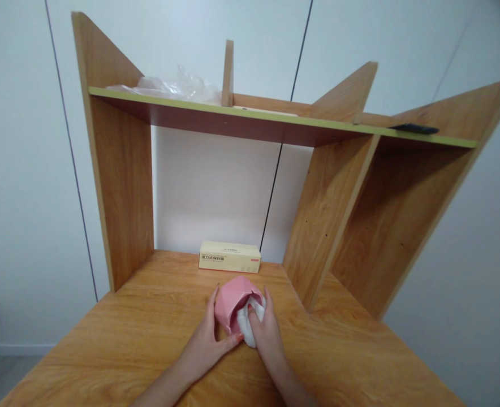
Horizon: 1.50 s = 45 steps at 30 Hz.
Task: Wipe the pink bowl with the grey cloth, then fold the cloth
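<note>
So I've got a pink faceted bowl (pixel 229 298) tipped with its opening toward me, lower center of the frame, my left hand (pixel 214 328) wrapped round its left side. My right hand (pixel 267 328) is closed on a white cloth (pixel 246 332), bunched up at the right of the opening. Just above, mid-frame, a cream box (pixel 228 261) sits on the wooden desk (pixel 148 328), fwiw.

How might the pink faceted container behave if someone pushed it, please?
The pink container probably stays stiff, as its edges look crisp. It seems unlikely to roll far, given those flat faces. Its smooth-looking surface may be slippery.
</note>
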Each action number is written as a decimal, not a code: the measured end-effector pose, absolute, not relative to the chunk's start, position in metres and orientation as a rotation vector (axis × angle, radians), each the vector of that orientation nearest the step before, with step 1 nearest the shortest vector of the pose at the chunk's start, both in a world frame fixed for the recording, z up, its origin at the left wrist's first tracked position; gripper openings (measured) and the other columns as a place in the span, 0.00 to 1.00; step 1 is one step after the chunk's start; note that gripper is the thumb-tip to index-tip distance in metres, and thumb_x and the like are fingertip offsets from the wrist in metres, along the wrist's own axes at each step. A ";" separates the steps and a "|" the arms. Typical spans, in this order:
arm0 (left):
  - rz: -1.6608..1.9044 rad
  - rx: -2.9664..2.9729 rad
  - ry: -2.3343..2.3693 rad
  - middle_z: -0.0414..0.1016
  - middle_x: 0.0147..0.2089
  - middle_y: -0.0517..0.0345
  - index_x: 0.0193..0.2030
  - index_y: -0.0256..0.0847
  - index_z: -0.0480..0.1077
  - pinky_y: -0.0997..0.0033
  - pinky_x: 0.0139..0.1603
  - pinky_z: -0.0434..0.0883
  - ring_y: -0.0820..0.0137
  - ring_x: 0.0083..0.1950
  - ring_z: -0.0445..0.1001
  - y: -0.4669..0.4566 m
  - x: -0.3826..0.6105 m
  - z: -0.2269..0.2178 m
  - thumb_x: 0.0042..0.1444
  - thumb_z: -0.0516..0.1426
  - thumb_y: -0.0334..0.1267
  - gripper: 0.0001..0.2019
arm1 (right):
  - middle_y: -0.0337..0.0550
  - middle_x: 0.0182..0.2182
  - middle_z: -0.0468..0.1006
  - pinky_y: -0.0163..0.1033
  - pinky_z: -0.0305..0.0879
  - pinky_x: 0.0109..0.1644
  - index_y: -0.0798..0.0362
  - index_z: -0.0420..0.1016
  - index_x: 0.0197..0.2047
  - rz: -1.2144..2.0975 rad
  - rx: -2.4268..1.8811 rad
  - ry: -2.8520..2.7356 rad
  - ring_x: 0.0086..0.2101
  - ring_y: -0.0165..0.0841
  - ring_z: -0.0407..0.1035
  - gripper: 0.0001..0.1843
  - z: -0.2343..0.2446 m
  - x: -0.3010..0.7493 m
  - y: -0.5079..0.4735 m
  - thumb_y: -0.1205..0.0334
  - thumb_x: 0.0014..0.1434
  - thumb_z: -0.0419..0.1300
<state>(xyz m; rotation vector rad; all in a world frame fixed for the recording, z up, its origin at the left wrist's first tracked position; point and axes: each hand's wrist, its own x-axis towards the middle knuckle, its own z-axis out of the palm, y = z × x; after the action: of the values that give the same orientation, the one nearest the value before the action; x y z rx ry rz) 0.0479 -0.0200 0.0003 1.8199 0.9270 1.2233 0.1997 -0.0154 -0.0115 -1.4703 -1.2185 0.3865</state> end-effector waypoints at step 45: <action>1.120 2.320 1.205 0.70 0.50 0.49 0.60 0.42 0.55 0.56 0.50 0.63 0.54 0.48 0.68 -0.024 0.035 0.023 0.44 0.56 0.41 0.34 | 0.48 0.36 0.77 0.38 0.62 0.34 0.53 0.43 0.63 0.087 -2.018 -1.515 0.35 0.41 0.73 0.35 0.019 0.204 -0.027 0.55 0.56 0.50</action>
<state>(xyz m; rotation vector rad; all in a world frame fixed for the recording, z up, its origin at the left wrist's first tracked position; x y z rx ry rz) 0.0355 -0.0239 0.0227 2.3204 1.2048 1.1203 0.2041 -0.0269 0.0192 -2.0177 -1.5148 0.0870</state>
